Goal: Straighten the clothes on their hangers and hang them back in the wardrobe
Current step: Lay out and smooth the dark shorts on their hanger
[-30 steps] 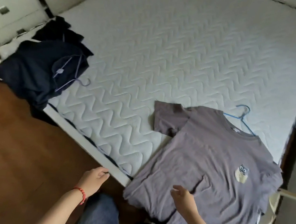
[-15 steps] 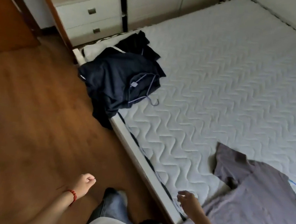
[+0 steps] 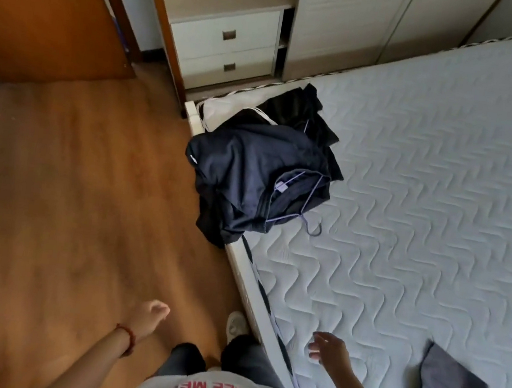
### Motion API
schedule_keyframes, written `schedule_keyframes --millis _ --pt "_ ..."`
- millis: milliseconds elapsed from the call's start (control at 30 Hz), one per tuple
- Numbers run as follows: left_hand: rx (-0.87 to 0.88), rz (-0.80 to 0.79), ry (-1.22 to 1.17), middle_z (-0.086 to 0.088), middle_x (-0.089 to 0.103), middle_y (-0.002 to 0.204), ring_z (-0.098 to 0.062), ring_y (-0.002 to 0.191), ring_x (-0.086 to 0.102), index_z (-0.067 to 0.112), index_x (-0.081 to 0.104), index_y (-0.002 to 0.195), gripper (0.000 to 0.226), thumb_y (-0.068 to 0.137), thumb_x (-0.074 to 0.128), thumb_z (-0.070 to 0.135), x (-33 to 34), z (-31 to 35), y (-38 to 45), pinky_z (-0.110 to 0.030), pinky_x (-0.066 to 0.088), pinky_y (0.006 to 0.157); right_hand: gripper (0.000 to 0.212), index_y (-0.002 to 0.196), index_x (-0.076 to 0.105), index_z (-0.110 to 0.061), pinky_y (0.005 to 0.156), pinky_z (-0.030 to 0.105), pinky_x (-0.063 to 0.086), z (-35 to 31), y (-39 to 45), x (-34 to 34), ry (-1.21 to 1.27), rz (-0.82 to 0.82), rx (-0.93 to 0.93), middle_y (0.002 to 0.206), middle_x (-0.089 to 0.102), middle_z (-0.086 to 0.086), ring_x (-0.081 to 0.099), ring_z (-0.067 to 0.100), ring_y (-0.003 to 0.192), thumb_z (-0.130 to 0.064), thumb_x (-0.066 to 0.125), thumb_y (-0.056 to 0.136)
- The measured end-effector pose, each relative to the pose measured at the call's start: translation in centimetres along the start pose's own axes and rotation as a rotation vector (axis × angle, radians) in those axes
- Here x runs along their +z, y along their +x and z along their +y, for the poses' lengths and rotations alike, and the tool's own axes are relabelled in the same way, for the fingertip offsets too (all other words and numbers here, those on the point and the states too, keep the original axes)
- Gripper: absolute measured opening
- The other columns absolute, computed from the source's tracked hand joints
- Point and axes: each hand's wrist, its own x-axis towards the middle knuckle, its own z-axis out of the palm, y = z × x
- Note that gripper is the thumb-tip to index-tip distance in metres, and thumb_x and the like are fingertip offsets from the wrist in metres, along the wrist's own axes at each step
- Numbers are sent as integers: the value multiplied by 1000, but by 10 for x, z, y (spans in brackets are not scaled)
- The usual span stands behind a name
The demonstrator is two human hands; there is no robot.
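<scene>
The dark pile (image 3: 260, 178) lies at eleven o'clock from the empty, loosely open right hand (image 3: 327, 348), its hanger (image 3: 296, 199) hook pointing bedward; left hand (image 3: 149, 313) slack, farther.

There is one camera only, worn on the person's head, looking steeply down and forward from standing height — a wide-angle view that bends the room's edges. It stands just beside the mattress (image 3: 426, 200), at its near long edge, facing along that edge toward the drawers (image 3: 223, 48) beyond the mattress's far corner. No second view shares the scene.
</scene>
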Motion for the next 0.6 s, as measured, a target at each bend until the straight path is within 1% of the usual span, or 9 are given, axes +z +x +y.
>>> schedule_keyframes --millis 67,133,233,333,367,433,500,533,600 --pt "12 27 10 -3 64 81 -21 85 60 19 60 77 16 91 53 17 -18 22 6 -32 47 81 14 98 60 -2 43 14 40 -31 12 1 -3 -4 -11 66 63 7 58 19 55 -6 49 92" --pt "33 31 40 -4 65 86 -21 88 61 17 61 83 12 91 53 19 -34 46 15 -30 46 82 15 99 61 -3 48 18 40 -62 25 4 30 -6 -36 68 64 6 59 19 58 -8 48 92" --pt "92 19 108 -6 66 92 -22 92 61 16 60 95 10 92 51 19 -52 94 38 -26 43 80 15 100 59 -5 43 12 41 -102 42 8 123 -14 -49 75 64 9 59 18 62 -8 47 93" --pt "170 -39 199 -8 66 92 -23 90 62 22 59 87 12 91 51 14 -67 150 76 -31 47 84 18 103 61 -5 54 19 42 -132 57 17 201 4 -29 78 66 10 61 18 63 -12 49 92" --pt "208 -56 241 -9 67 91 -25 90 64 26 59 82 14 90 52 16 -71 170 91 -35 49 87 19 104 61 -5 56 21 42 -139 62 20 232 8 -25 82 66 12 62 18 64 -12 48 92" --pt "296 -87 342 -10 70 91 -26 93 65 31 60 81 7 82 55 26 -76 208 126 -41 51 89 19 105 60 -5 57 21 42 -152 71 30 307 31 -20 87 66 14 61 18 65 -13 47 93" --pt "385 -132 461 -11 71 97 -25 96 66 21 66 91 12 83 57 24 -78 251 161 -40 51 90 20 106 59 -6 56 20 42 -162 82 42 376 78 -1 87 66 13 61 19 66 -13 46 94" --pt "434 -140 516 -11 71 100 -24 99 65 16 67 98 16 86 57 20 -77 274 177 -37 50 91 21 107 60 -5 56 20 41 -166 89 49 401 103 25 83 66 12 61 19 66 -13 47 93" --pt "504 -179 611 -10 71 104 -21 102 64 12 66 105 21 88 56 17 -75 319 206 -29 47 90 23 108 61 -2 56 22 40 -173 97 66 458 153 113 74 66 8 60 20 63 -12 48 92"
